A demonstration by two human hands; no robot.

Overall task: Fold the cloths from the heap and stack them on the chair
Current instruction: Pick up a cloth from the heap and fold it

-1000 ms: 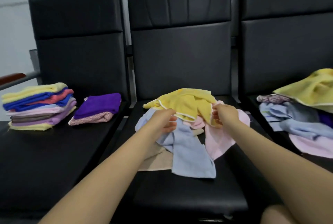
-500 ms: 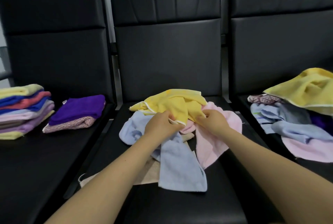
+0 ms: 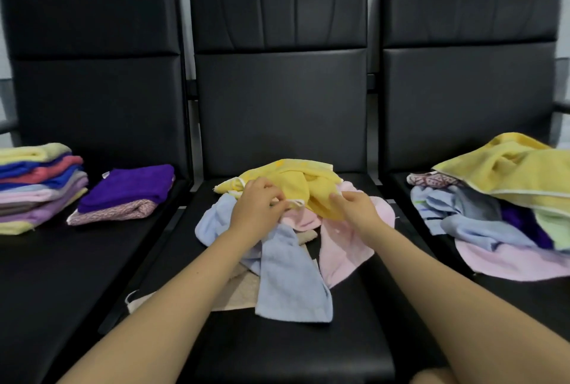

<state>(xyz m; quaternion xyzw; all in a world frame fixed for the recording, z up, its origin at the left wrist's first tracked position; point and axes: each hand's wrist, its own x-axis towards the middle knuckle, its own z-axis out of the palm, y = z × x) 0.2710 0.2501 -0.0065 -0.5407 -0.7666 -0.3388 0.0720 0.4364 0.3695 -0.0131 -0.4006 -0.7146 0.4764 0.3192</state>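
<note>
A crumpled yellow cloth (image 3: pixel 296 181) lies on top of a small heap on the middle chair (image 3: pixel 277 349). Under it are a light blue cloth (image 3: pixel 290 278), a pink cloth (image 3: pixel 345 244) and a beige cloth (image 3: pixel 237 291). My left hand (image 3: pixel 256 207) pinches the yellow cloth's white-trimmed front edge. My right hand (image 3: pixel 354 204) grips the same cloth just to the right, its fingers curled into the fabric. The hands are close together.
On the left chair (image 3: pixel 61 275) stand a tall stack of folded cloths (image 3: pixel 37 186) and a short stack topped by a purple cloth (image 3: pixel 126 186). The right chair holds a big unfolded heap (image 3: pixel 493 214) topped by a yellow towel (image 3: pixel 518 170).
Both hands have drawn closer together on the yellow cloth's front edge. The camera has swung right, so the left stacks sit nearer the frame's edge.
</note>
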